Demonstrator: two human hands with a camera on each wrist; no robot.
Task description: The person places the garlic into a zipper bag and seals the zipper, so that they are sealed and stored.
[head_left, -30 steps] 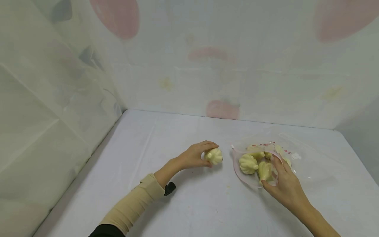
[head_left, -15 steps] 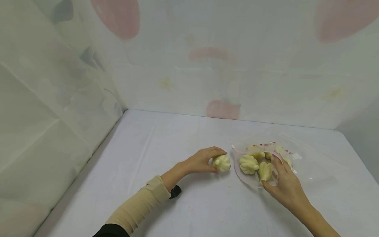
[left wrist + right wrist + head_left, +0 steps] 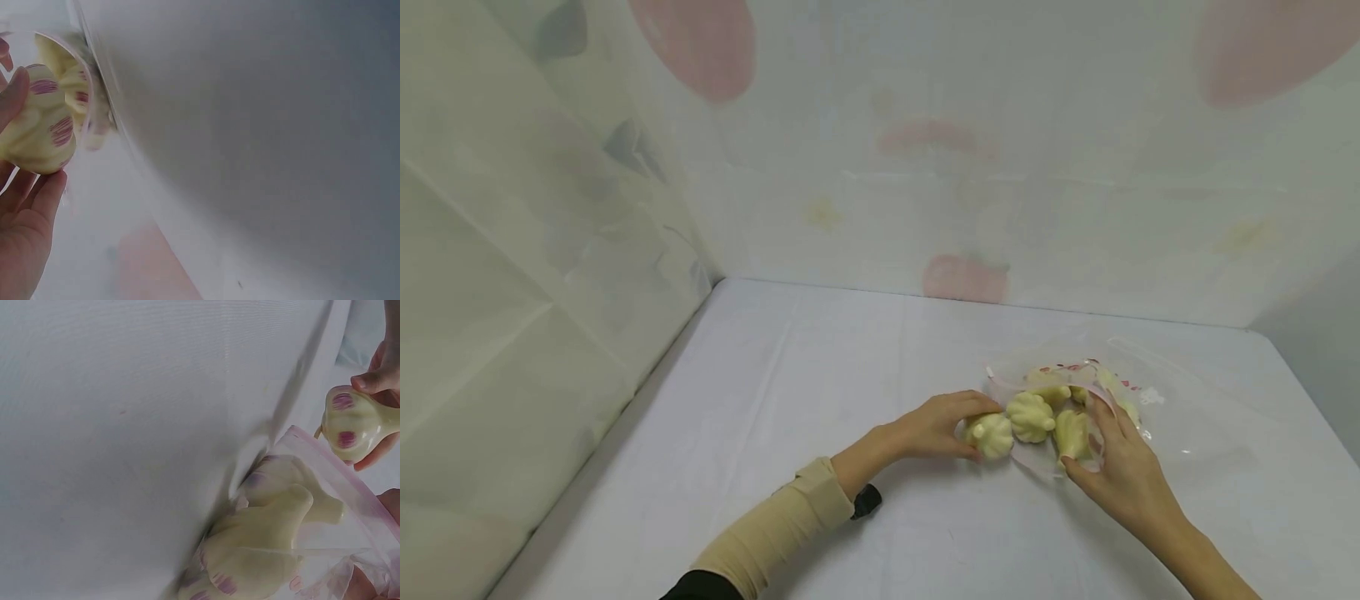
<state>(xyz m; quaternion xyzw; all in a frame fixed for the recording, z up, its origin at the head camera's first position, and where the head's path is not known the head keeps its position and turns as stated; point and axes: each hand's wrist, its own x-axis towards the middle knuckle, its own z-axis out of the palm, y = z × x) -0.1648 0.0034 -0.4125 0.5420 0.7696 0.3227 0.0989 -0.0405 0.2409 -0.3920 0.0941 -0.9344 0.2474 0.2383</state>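
My left hand [image 3: 936,427] grips a pale garlic bulb [image 3: 992,437] between thumb and fingers, right at the mouth of a clear zip bag [image 3: 1195,425]. Purple streaks mark this garlic bulb [image 3: 40,128] in the left wrist view. My right hand [image 3: 1123,471] holds the pink-edged bag mouth, its thumb at the near rim and fingers at the far side. Inside the bag lie several garlic bulbs [image 3: 1072,432], one of them [image 3: 1030,417] at the opening beside the held bulb. Through the film, more bulbs [image 3: 256,544] show in the right wrist view.
A white cloth covers the table [image 3: 820,358]. Behind it stands a pale curtain [image 3: 1075,208] with faded fruit prints, and another sheet [image 3: 512,292] closes the left side. A small black object [image 3: 867,502] sits under the left wrist.
My left hand has carried the garlic bulb right and slightly nearer, from the open table to the bag mouth. The right hand and the bag stay in place.
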